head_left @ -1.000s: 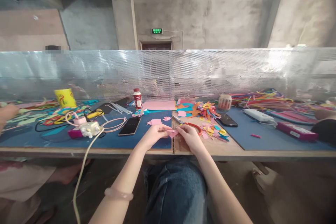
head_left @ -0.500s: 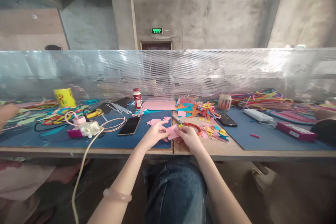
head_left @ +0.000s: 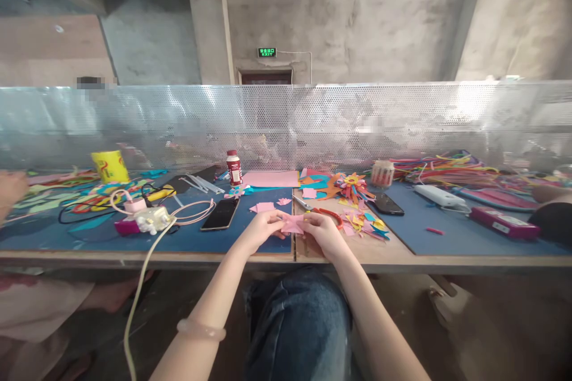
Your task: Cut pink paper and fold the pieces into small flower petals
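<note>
While both hands pinch one pink paper piece between them | orange-handled scissors lie just beyond

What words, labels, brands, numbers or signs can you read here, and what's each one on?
"安全出口 EXIT": green wall sign.
Dark red bottle: printing too small to read.
Yellow container: red markings too blurred to read.
Magenta box: label too small to read.
Held pink paper: no writing visible.
</note>
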{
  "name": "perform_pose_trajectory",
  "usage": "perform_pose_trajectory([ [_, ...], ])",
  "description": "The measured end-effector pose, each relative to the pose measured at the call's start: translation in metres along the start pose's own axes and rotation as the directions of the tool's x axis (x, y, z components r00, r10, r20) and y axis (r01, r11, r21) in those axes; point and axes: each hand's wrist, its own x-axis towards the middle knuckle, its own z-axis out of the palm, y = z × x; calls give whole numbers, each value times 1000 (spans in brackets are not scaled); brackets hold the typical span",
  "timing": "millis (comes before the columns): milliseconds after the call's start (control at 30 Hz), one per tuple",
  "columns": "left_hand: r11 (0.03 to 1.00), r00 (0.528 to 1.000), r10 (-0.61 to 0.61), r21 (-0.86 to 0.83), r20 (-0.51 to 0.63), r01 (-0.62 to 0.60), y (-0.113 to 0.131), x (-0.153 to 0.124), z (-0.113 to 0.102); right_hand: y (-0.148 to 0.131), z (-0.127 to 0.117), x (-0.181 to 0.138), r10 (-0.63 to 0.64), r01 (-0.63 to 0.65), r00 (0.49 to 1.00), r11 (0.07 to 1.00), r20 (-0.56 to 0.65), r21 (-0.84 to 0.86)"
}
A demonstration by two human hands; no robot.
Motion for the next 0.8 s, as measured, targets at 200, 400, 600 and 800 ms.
perform_pose_trajectory([
  [200,995,999,-25,-97,-25,22,-3,1,-2,3,-2,1,39,-41,999,993,21,107],
  [400,962,993,-106,-248,44,114,1,4,-1,6,-3,3,8,-8,1000,998,2,65],
  [600,983,996,-88,-160,-3,86,0,4,-1,9,-5,4,-23,24,1000,998,4,-51],
  [800,996,998,-66,-61,-26,64,0,2,-2,5,-1,3,35,-36,999,999,-20,-29],
])
